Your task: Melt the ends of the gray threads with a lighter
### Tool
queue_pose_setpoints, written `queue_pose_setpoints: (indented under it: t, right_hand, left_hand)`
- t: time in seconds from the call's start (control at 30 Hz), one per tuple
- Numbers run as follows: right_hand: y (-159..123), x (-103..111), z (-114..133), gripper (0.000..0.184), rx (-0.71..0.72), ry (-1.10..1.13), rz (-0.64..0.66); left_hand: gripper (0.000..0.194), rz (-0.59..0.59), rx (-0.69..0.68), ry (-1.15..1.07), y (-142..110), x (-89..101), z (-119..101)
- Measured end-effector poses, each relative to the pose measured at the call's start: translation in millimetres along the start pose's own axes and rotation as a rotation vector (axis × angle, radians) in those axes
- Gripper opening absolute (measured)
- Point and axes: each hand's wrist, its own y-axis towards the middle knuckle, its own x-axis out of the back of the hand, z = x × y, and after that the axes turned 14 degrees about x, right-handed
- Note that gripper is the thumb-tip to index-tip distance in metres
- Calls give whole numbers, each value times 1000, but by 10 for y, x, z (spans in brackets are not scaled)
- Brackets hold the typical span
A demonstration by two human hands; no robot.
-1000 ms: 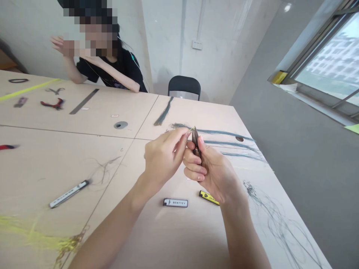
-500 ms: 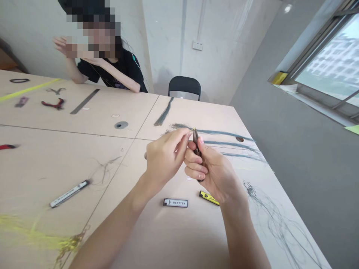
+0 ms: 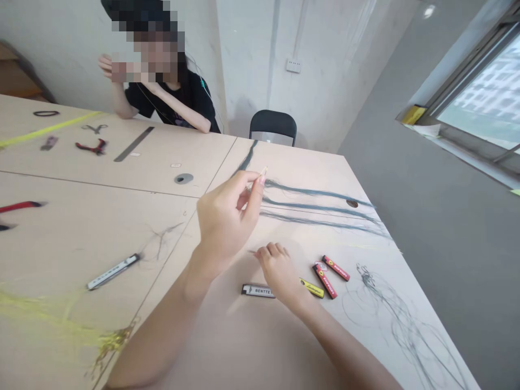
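Observation:
My left hand (image 3: pixel 227 222), raised over the table, pinches a small yellow-gold piece (image 3: pixel 264 171) that looks like a fish hook, between thumb and forefinger. Lower down, my right hand (image 3: pixel 278 268) is near the tabletop with its fingers curled. A thin dark tip (image 3: pixel 252 251) sticks out by its thumb; whatever else it may hold is hidden. Partly behind that hand lies a white lighter (image 3: pixel 257 291). To its right are a yellow lighter (image 3: pixel 312 288) and two red lighters (image 3: pixel 325 281).
Blue-green thread bundles (image 3: pixel 312 192) stretch across the far right. Tangled grey lines (image 3: pixel 390 298) lie near the right edge, yellow strands (image 3: pixel 57 319) at lower left. Another white lighter (image 3: pixel 112 272), red pliers (image 3: pixel 91 146) and a steel ruler (image 3: pixel 135 144) are leftward. A person (image 3: pixel 166 97) sits opposite.
My right hand has moved down, away from my left hand, and the dark tool it held is mostly out of sight. My left hand keeps its pinch on the gold piece, slightly higher.

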Motion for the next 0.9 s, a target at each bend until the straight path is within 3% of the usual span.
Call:
queue_pose_setpoints:
  t: [0.1,0.17,0.47,0.57,0.67,0.77,0.9]
  right_hand:
    - [-53,-211,42,8,45,-15,4]
    - [-62,-258,60,11,65,-26,-1]
    - [-356,-148,55,22,191,113,-216]
    - [-498,-185,94,23,266,144,-141]
    - [-546,-234,106,17,237,217,-28]
    - [-484,-129,57,16,113,497,-68]
    - [-203,382,-52,28,-92,1075,-364]
  left_hand:
    - [15,20,-2,18,-16,-3,-11]
    - [15,28,-12,26,-26,-13,-16]
    - [14,43,-35,9,-24,-24,4]
    - [14,46,-35,14,-18,-13,10]
    - [14,51,-34,20,-20,-15,11]
    - [14,51,-16,15,-27,-35,10]
    - [15,47,-28,-2,-40,-68,6]
